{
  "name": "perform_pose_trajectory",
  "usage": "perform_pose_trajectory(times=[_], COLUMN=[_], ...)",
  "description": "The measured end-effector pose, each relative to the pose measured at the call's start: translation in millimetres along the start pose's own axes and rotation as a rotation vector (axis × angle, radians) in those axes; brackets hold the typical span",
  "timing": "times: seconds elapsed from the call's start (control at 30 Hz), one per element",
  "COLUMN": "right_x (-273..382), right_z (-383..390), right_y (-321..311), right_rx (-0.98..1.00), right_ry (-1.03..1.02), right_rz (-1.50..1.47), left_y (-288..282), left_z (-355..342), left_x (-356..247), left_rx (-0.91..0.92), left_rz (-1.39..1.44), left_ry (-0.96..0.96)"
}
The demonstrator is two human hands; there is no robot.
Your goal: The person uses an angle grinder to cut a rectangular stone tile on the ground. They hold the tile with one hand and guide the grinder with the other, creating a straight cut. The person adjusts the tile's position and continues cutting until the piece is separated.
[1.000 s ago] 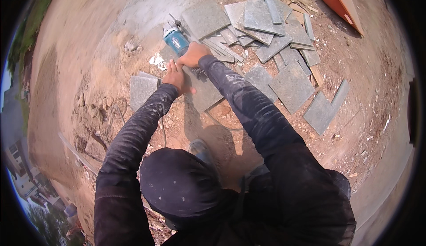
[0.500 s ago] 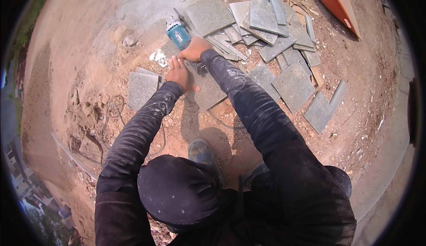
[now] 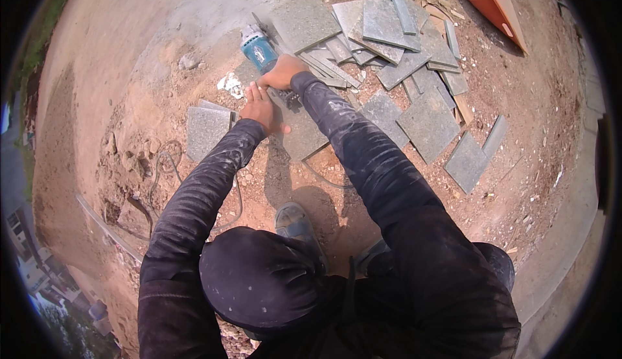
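Note:
My right hand [image 3: 284, 72] is wrapped round the rear of a teal angle grinder [image 3: 260, 52]. Its silver head and cutting disc point away from me, and pale dust blurs the ground around the disc. Beside it my left hand [image 3: 257, 107] rests on a grey stone tile [image 3: 303, 137], fingers stretched forward and thumb out to the right. The fingertips come close to my right hand. Where the disc meets the tile is hard to make out. Just left of my left hand lie a couple of speckled grey tiles [image 3: 208, 129].
A loose pile of grey tiles and cut strips [image 3: 402, 67] spreads to the right. An orange curved object [image 3: 494, 9] lies at the far right. A thin cable [image 3: 240, 200] loops over the dirt at left. My shoe [image 3: 295, 221] stands behind the tile.

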State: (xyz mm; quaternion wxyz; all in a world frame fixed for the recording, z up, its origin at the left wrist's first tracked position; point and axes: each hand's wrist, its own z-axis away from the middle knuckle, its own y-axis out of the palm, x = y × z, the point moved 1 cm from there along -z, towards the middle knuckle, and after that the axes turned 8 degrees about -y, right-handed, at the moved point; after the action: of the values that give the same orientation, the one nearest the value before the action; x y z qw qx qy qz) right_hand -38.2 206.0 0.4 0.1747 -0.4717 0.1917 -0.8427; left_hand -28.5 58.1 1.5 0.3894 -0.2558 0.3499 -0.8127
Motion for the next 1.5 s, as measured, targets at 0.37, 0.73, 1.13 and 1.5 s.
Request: perform_pose_trajectory(times=[0.37, 0.73, 1.13, 1.5], right_x=[-2, 7, 6, 1], right_z=[-2, 15, 13, 15], right_y=[2, -9, -7, -7], right_rx=[0.015, 0.09, 0.103, 0.05], right_ry=[-0.029, 0.043, 0.085, 0.018], right_rz=[0.01, -0.02, -0.054, -0.044], left_y=[7, 6, 12, 12], left_z=[-2, 2, -4, -4], left_x=[3, 5, 12, 11], left_rx=[-0.052, -0.024, -0.033, -0.09], left_rz=[-0.007, 0.09, 0.131, 0.057], left_ry=[0.021, 0.01, 0.058, 0.075])
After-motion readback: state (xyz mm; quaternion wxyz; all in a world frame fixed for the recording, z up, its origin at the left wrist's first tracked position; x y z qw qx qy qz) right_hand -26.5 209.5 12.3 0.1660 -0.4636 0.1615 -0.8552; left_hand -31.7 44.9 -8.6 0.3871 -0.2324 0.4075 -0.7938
